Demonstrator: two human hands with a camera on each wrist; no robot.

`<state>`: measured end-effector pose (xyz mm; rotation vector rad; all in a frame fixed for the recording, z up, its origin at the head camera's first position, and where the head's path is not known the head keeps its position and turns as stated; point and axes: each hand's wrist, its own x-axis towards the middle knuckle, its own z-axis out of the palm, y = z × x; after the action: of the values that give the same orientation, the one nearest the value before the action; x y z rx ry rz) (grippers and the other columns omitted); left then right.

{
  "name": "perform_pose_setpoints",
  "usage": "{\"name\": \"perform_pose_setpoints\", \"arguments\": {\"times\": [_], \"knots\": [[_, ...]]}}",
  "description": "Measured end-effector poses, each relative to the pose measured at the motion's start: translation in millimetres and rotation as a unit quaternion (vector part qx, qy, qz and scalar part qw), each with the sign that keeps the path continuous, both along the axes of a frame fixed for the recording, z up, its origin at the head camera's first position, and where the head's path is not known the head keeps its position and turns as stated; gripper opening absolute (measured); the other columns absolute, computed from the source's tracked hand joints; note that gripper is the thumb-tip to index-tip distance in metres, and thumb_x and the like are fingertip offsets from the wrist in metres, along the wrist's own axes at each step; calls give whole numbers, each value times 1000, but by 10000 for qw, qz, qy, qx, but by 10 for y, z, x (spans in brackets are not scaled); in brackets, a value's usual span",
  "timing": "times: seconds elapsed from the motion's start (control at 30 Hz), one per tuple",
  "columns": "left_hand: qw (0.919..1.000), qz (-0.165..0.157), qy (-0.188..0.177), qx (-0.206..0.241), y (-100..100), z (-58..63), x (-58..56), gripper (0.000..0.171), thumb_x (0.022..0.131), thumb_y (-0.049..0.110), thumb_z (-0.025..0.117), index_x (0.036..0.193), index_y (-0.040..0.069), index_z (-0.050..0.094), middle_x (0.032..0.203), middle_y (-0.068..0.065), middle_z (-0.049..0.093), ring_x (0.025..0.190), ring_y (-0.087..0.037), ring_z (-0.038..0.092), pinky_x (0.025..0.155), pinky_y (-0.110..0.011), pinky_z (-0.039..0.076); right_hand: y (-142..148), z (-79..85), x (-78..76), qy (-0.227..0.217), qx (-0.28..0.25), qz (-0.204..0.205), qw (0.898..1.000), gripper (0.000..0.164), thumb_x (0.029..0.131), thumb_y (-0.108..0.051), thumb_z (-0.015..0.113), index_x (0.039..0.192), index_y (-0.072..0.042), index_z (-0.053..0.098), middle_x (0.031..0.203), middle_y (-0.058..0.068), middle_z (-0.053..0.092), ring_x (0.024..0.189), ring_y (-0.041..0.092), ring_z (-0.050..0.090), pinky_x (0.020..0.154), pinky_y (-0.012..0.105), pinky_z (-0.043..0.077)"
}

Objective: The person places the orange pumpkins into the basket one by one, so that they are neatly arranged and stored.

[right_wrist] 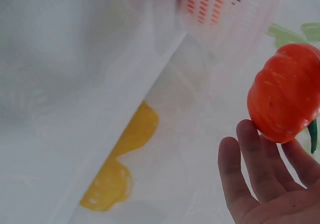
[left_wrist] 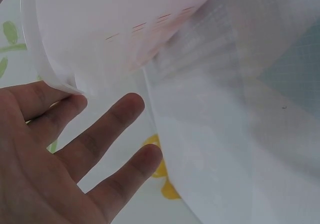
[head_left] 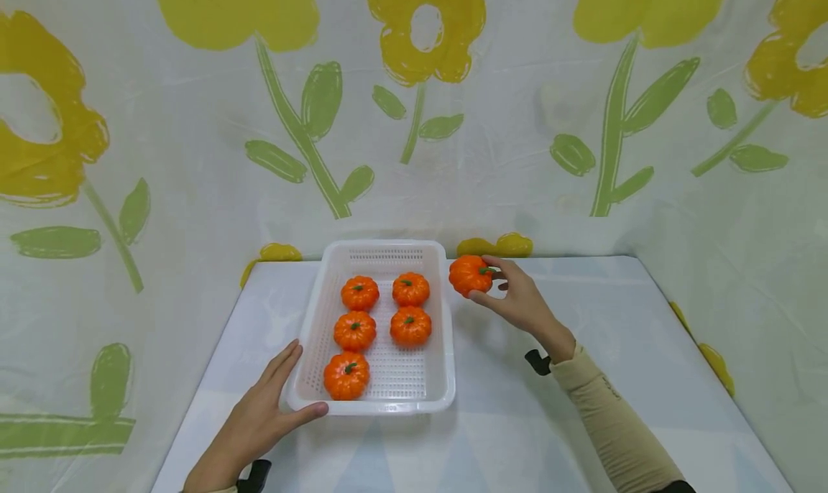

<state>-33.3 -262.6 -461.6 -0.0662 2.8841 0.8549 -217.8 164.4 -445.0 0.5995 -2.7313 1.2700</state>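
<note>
My right hand (head_left: 517,299) holds a small orange toy pumpkin (head_left: 470,276) with a green stem, just beyond the right rim of a white plastic basket (head_left: 449,349). In the right wrist view, the fingertips (right_wrist: 247,129) rest against the side of this pumpkin (right_wrist: 285,93). My left hand (head_left: 259,407) is at the basket's near left corner, thumb at the front rim and fingers along the left side. Its fingers (left_wrist: 110,129) look straight and spread in the left wrist view, one tip right at the rim (left_wrist: 65,86).
Inside the basket sit several similar pumpkins (head_left: 355,330) in two columns, three on the left and two on the right. A pale patterned cloth covers the table (head_left: 550,435). Behind it hangs a white curtain (head_left: 491,155) printed with yellow flowers.
</note>
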Motion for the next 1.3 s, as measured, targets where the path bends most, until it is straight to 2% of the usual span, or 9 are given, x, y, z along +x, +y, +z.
{"name": "perform_pose_setpoints", "arguments": {"times": [0.23, 0.4, 0.6, 0.77, 0.87, 1.03, 1.3], "knots": [[10000, 36, -46, -11, 19, 6, -6, 118, 75, 77, 71, 164, 18, 20, 169, -9, 17, 142, -46, 37, 98, -71, 43, -86, 130, 63, 299, -76, 313, 9990, 77, 85, -38, 83, 147, -11, 46, 143, 7, 54, 117, 27, 57, 91, 48, 54], [10000, 37, -50, -17, 21, 6, -6, 118, 75, 78, 70, 164, 18, 20, 169, -9, 17, 142, -45, 37, 99, -72, 42, -149, 202, 111, 416, -279, 512, 9974, 77, 85, -35, 83, 146, -9, 45, 143, 8, 53, 119, 27, 58, 92, 51, 55], [9999, 49, -118, -26, 19, 10, -15, 120, 73, 80, 69, 164, 19, 19, 169, -9, 16, 142, -46, 36, 98, -72, 42, -242, 287, 185, 559, -288, 809, 9947, 77, 84, -42, 83, 148, -20, 46, 140, -2, 54, 115, 19, 58, 91, 45, 55], [9999, 51, -130, -12, 14, 6, -15, 119, 74, 79, 70, 164, 19, 19, 169, -9, 16, 142, -46, 36, 98, -72, 42, -328, 340, 242, 534, 88, 1024, 9933, 78, 83, -51, 82, 147, -23, 47, 140, -5, 53, 114, 14, 58, 93, 39, 54], [9999, 54, -126, -27, 21, 6, -14, 120, 74, 79, 70, 164, 18, 19, 169, -9, 16, 142, -46, 36, 98, -72, 43, -374, 363, 265, 532, 396, 1161, 9910, 78, 82, -54, 81, 145, -21, 49, 139, -5, 53, 114, 14, 57, 96, 40, 54], [9999, 44, -84, -42, 31, 8, -9, 120, 73, 79, 70, 164, 17, 20, 169, -10, 17, 141, -46, 37, 98, -71, 43, -437, 361, 288, 568, 696, 1449, 9854, 74, 83, -47, 83, 144, -19, 51, 137, -3, 52, 118, 14, 56, 99, 42, 54], [9999, 48, -116, -71, 32, 17, -3, 120, 73, 80, 69, 164, 18, 19, 169, -10, 16, 142, -47, 37, 98, -72, 42, -547, 331, 341, 617, 1106, 1850, 9746, 73, 85, -40, 82, 145, -16, 49, 145, -2, 47, 122, 13, 55, 102, 34, 52]]}}
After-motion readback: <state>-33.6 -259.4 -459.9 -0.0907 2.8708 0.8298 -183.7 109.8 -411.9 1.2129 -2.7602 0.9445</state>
